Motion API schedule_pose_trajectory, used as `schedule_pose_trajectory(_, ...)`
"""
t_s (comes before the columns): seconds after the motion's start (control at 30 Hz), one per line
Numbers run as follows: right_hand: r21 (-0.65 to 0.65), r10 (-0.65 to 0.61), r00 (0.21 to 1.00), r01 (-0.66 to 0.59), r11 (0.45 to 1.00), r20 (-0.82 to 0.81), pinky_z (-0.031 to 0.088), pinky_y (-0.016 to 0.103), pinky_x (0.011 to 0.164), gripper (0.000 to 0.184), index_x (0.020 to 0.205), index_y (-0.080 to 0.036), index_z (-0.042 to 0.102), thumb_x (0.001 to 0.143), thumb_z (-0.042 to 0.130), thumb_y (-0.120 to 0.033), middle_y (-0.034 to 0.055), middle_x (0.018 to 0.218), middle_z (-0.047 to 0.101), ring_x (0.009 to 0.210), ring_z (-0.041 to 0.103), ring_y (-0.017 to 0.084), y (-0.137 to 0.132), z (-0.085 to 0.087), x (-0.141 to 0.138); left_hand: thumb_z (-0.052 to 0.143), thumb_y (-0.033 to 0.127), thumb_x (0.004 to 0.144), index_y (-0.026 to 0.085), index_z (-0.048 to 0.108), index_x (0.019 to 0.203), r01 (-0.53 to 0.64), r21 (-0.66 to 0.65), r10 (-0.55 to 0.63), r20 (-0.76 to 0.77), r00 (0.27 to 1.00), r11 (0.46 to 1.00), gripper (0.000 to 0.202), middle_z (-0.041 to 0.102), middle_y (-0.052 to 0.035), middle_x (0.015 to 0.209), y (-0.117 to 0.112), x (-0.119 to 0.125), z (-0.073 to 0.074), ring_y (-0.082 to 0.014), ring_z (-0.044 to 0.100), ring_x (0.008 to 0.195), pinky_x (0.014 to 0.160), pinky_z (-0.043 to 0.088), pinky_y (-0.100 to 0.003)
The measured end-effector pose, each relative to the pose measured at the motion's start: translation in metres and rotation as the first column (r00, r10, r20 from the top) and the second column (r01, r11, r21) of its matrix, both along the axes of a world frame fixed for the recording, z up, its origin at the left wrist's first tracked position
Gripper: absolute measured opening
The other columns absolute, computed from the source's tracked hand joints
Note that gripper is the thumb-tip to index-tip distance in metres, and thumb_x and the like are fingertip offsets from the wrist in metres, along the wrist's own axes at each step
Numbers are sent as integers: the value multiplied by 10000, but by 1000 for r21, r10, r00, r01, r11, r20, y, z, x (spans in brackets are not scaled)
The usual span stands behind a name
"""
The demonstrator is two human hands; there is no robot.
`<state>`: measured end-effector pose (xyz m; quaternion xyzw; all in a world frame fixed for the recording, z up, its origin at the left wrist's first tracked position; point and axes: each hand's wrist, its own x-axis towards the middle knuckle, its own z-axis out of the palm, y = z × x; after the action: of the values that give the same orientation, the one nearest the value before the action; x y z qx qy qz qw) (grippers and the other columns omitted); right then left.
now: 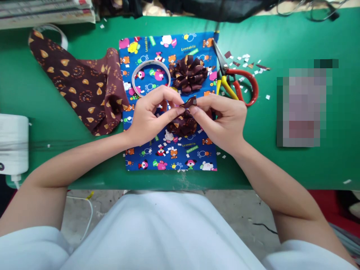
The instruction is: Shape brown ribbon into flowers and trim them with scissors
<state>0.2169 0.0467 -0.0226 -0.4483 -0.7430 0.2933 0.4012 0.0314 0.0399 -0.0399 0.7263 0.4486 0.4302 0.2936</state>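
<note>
Between my two hands is a small strip of dark brown fabric. My left hand pinches its left end between thumb and forefinger, and my right hand pinches the right end, where a small pale patch shows. Just below the fingertips lies a brown fabric flower, partly hidden by my hands. Above them sits another ruffled brown flower. A roll of tape lies beside it, near my left knuckles. All these rest on a blue cartoon-print cloth.
Red-handled scissors and a yellow-handled tool lie right of the cloth, with scattered paper scraps. Brown patterned fabric covers another tape roll at left. A white device and a pixelated object flank the green table.
</note>
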Motion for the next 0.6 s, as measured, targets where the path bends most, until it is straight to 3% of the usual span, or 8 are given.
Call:
schedule_pose_trajectory(0.13, 0, 32, 999, -32, 999, 16, 420, 281, 535, 145, 778, -227, 699, 853, 593, -291, -4, 607, 612, 543, 518, 121, 1, -1, 1, 496, 497, 904, 264, 601, 905, -4, 9, 4, -26, 1000, 1000, 256, 662, -19, 889, -2, 0, 0, -169, 652, 870, 713, 550, -357)
schedule_pose_trajectory(0.3, -82, 60, 998, -59, 995, 16, 393, 256, 508, 125, 910, -225, 693, 852, 602, -287, -33, 582, 567, 484, 454, 90, 4, 0, 3, 478, 444, 927, 278, 616, 906, 10, 70, -6, -54, 999, 998, 217, 666, -23, 879, -3, -5, 11, -172, 642, 875, 762, 536, -380)
schedule_pose_trajectory(0.47, -106, 52, 999, -52, 993, -8, 363, 243, 467, 116, 930, -231, 659, 867, 592, -302, -48, 567, 539, 455, 418, 82, 6, 1, 7, 533, 368, 911, 309, 643, 895, 206, 284, -145, -220, 965, 936, 126, 692, 5, 850, 2, -20, 16, -166, 613, 843, 776, 510, -382)
schedule_pose_trajectory(0.6, -84, 70, 997, -68, 994, 12, 359, 241, 464, 104, 911, -230, 653, 874, 576, -290, -44, 562, 534, 465, 429, 86, 7, 1, 8, 522, 441, 899, 300, 670, 892, 193, 210, -122, -311, 943, 958, 205, 699, -15, 832, 5, -25, 13, -189, 592, 847, 788, 512, -409)
